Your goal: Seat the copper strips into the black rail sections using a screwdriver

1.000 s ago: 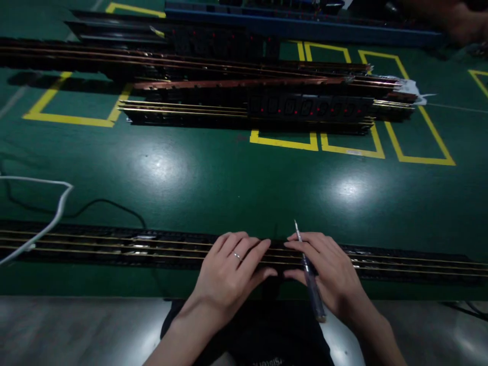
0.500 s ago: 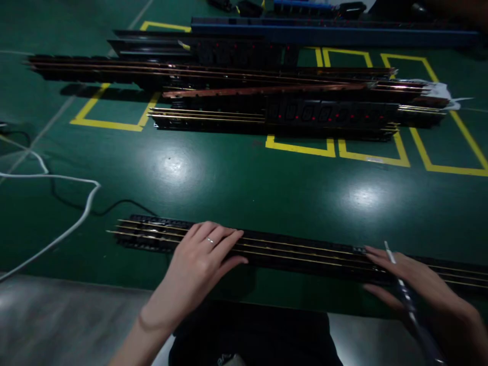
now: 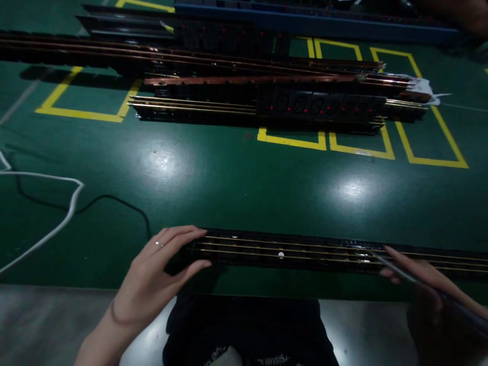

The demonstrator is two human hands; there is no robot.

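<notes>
A long black strip (image 3: 316, 246) with slim brass rails along it lies across the front of the green table. My left hand (image 3: 160, 262) grips its left end, fingers at the far edge and thumb at the near edge; a ring is on one finger. Over the right part of the strip is my right hand (image 3: 423, 272), its fingers closed around a slender, shiny pointed tool (image 3: 400, 269). The tool's tip points at the rails; whether it touches them I cannot tell. A small pale round spot (image 3: 281, 255) shows between the rails.
Toward the back lie several similar black strips (image 3: 320, 104) with brass and copper bars and red dots. Behind them is a long blue bar (image 3: 324, 25). Yellow tape outlines (image 3: 360, 152) mark the table (image 3: 244, 188). White cable (image 3: 72, 203) and black cable (image 3: 125, 203) run at left.
The view has shifted slightly. The strip has slid to the right. My left hand has moved left to its end, and the tool in my right hand now leans lower, tip toward the rails.
</notes>
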